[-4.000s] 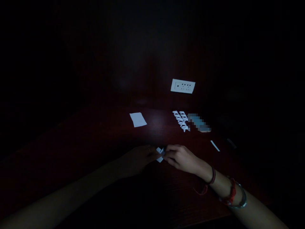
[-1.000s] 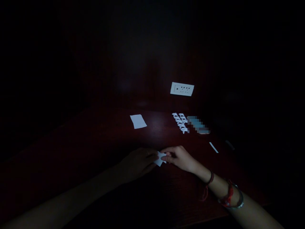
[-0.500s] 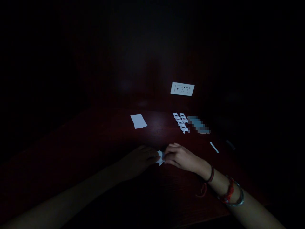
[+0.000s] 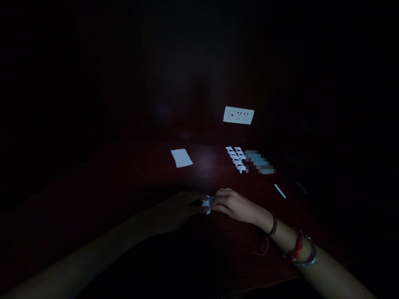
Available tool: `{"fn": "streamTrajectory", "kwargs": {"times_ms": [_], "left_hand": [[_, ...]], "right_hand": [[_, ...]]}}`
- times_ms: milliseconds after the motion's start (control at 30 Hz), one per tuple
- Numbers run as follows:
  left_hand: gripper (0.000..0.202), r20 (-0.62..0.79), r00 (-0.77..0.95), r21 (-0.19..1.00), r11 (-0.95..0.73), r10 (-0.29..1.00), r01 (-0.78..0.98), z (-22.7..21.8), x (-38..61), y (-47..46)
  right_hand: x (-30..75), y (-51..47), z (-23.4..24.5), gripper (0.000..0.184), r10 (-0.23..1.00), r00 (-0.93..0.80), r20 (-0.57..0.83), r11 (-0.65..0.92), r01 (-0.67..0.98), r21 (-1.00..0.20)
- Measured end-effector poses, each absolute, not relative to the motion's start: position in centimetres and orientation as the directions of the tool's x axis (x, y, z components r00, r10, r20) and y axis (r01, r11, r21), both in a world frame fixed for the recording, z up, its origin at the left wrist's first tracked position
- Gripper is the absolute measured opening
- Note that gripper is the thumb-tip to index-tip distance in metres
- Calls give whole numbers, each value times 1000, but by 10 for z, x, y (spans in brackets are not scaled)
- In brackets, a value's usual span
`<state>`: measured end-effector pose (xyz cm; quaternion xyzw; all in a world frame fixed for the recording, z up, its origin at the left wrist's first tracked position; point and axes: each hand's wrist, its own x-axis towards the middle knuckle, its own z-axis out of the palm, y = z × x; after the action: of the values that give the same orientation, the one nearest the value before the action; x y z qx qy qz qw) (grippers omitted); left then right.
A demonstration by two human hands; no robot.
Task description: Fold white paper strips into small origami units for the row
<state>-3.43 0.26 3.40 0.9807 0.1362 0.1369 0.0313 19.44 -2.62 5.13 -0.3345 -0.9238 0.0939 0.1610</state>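
Low over the worktop, a small folded paper sits between the two hands; whether it touches the surface is unclear. The right hand pinches its right side, fingertips together, while the shadowed left hand grips the left between thumb and forefinger. A crease could skew — dim light and covering fingers hide the edges — or uneven pulling might tear it. No container shows; folded pieces lie loose in rows beside a blurred phone-like object.

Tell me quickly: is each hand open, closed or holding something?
Left hand: touching the small white paper; too dark to tell whether it pinches.
Right hand: closed, holding the paper's right side.
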Motion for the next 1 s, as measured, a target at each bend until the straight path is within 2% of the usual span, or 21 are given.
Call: {"fn": "streamTrajectory", "kwargs": {"times_ms": [233, 400, 567, 767, 1000], "left_hand": [[57, 164, 936, 43, -950, 312, 309, 33, -36, -5], [60, 115, 920, 57, -927, 375, 370, 39, -39, -13], [57, 137, 914, 77, -924, 382, 375, 35, -38, -10], [57, 116, 933, 14, -940, 341, 342, 35, -34, -9], [52, 120, 911, -42, -915, 395, 402, 27, -30, -9]], "right_hand": [[191, -23, 48, 13, 761, -619, 196, 621, 606, -497], [189, -23, 49, 12, 815, -557, 158, 534, 616, -580], [189, -22, 49, 12, 839, -525, 145, 499, 634, -590], [188, -21, 45, 7, 827, -540, 158, 521, 627, -579], [193, -25, 43, 12, 741, -598, 304, 665, 596, -450]]}}
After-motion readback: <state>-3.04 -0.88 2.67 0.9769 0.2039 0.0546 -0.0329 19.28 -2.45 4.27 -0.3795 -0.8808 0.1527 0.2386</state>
